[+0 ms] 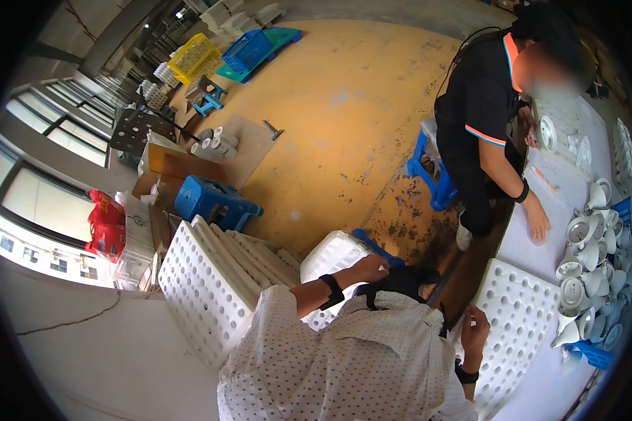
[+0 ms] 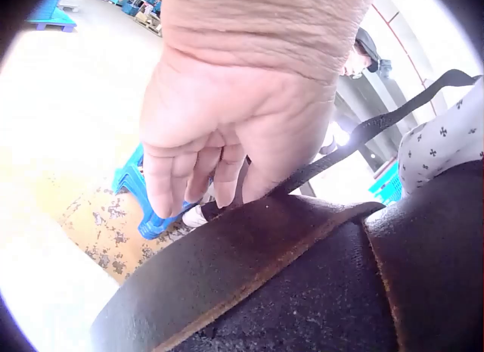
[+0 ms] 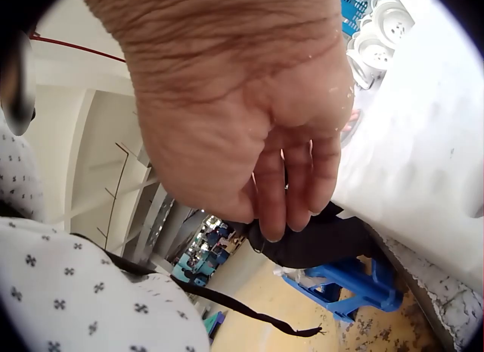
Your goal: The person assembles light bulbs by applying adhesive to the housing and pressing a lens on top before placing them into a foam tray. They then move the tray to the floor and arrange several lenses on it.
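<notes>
In the head view my left hand [image 1: 372, 269] is in front of my waist, close to a black cloth item [image 1: 404, 282]. Its fingers hang loosely bent in the left wrist view, beside a black strap [image 2: 378, 125] and above a dark, leather-like piece [image 2: 249, 261]. Nothing shows in that palm. My right hand [image 1: 475, 330] is by the near edge of a white foam tray [image 1: 516, 319] with rows of round hollows. The right wrist view shows its fingers relaxed and holding nothing, with a loose black strap [image 3: 257, 314] below.
Another person [image 1: 481, 105] works at the white-topped table [image 1: 534, 245] on my right. White ceramic pieces [image 1: 590, 259] crowd its far side. Foam trays [image 1: 203, 295] lean at my left beside a blue stool [image 1: 214, 200]. A second blue stool [image 1: 432, 172] stands under the other person.
</notes>
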Action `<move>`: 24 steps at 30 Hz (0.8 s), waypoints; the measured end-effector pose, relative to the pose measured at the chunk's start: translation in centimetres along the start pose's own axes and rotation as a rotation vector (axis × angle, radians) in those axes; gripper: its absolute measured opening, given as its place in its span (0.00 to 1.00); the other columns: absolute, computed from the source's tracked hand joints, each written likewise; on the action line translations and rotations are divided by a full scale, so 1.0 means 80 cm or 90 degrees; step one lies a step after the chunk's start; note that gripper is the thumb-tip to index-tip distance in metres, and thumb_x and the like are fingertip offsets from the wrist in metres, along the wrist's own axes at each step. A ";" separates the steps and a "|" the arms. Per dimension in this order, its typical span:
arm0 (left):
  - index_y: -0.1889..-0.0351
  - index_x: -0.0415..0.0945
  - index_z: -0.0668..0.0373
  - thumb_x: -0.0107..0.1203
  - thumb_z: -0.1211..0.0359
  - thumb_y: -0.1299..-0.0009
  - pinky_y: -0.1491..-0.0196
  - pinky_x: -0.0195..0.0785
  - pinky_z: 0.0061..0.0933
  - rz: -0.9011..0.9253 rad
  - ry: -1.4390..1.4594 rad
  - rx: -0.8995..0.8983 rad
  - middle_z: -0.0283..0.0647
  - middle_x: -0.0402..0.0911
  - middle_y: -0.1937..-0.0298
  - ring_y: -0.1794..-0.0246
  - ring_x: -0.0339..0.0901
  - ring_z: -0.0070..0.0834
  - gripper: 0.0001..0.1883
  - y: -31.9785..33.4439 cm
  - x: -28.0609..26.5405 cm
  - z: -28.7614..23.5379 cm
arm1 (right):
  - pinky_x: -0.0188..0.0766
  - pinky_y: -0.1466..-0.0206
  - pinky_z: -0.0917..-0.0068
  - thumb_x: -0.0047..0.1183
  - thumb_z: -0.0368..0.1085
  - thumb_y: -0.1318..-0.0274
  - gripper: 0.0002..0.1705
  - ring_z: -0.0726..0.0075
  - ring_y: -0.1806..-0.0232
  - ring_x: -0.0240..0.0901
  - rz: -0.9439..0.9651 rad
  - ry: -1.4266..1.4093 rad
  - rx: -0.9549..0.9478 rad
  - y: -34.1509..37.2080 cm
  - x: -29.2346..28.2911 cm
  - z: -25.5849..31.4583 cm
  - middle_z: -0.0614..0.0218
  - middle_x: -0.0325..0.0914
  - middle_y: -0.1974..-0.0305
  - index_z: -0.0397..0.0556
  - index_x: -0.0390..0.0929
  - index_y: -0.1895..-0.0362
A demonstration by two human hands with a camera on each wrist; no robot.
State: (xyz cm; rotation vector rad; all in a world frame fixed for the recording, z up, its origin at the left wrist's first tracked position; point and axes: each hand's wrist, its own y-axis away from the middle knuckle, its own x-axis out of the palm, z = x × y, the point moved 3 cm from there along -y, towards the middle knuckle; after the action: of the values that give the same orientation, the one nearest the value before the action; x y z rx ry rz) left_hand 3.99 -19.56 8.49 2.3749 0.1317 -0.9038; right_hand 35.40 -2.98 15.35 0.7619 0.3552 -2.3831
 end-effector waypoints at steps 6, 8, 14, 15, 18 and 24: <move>0.59 0.79 0.57 0.55 0.62 0.42 0.48 0.68 0.36 0.026 0.002 -0.012 0.46 0.80 0.56 0.53 0.76 0.42 0.15 0.019 -0.005 -0.013 | 0.73 0.65 0.69 0.50 0.27 0.47 0.13 0.57 0.69 0.76 -0.001 0.007 -0.003 0.011 0.002 0.001 0.54 0.78 0.68 0.40 0.76 0.55; 0.59 0.79 0.57 0.55 0.62 0.42 0.48 0.67 0.35 0.027 0.004 -0.025 0.46 0.80 0.56 0.52 0.76 0.41 0.14 0.020 -0.005 -0.015 | 0.73 0.65 0.69 0.50 0.27 0.47 0.14 0.57 0.69 0.76 -0.001 0.009 -0.003 0.016 0.003 -0.004 0.54 0.77 0.68 0.40 0.76 0.55; 0.59 0.78 0.57 0.54 0.62 0.41 0.49 0.68 0.36 0.014 0.016 -0.030 0.47 0.80 0.56 0.53 0.76 0.43 0.14 0.026 0.002 -0.004 | 0.71 0.72 0.73 0.48 0.28 0.45 0.13 0.60 0.70 0.76 0.014 0.014 -0.029 0.023 0.007 -0.013 0.55 0.78 0.68 0.41 0.76 0.54; 0.59 0.78 0.57 0.54 0.62 0.41 0.49 0.68 0.36 0.008 0.018 -0.033 0.47 0.80 0.56 0.53 0.76 0.43 0.14 0.026 0.007 0.004 | 0.71 0.72 0.73 0.48 0.28 0.45 0.13 0.59 0.70 0.77 0.017 0.030 -0.024 0.025 0.008 -0.018 0.54 0.78 0.67 0.41 0.76 0.54; 0.60 0.79 0.56 0.54 0.61 0.41 0.50 0.68 0.37 -0.021 0.019 -0.030 0.49 0.80 0.58 0.55 0.76 0.44 0.14 0.032 0.011 0.017 | 0.71 0.70 0.72 0.47 0.28 0.45 0.14 0.58 0.69 0.77 0.039 0.046 -0.030 0.026 0.013 -0.026 0.51 0.78 0.65 0.40 0.76 0.54; 0.61 0.80 0.57 0.53 0.61 0.42 0.52 0.70 0.38 -0.061 0.024 -0.019 0.49 0.80 0.61 0.58 0.77 0.44 0.14 0.045 0.017 0.030 | 0.71 0.62 0.64 0.47 0.26 0.48 0.14 0.46 0.65 0.75 0.074 0.002 0.000 0.019 0.020 -0.014 0.48 0.77 0.66 0.40 0.76 0.56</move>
State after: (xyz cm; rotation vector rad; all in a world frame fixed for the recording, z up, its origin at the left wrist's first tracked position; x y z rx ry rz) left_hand 4.69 -24.01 7.96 2.3762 0.2733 -0.8947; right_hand 35.82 -4.45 13.39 0.7653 0.3032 -2.2731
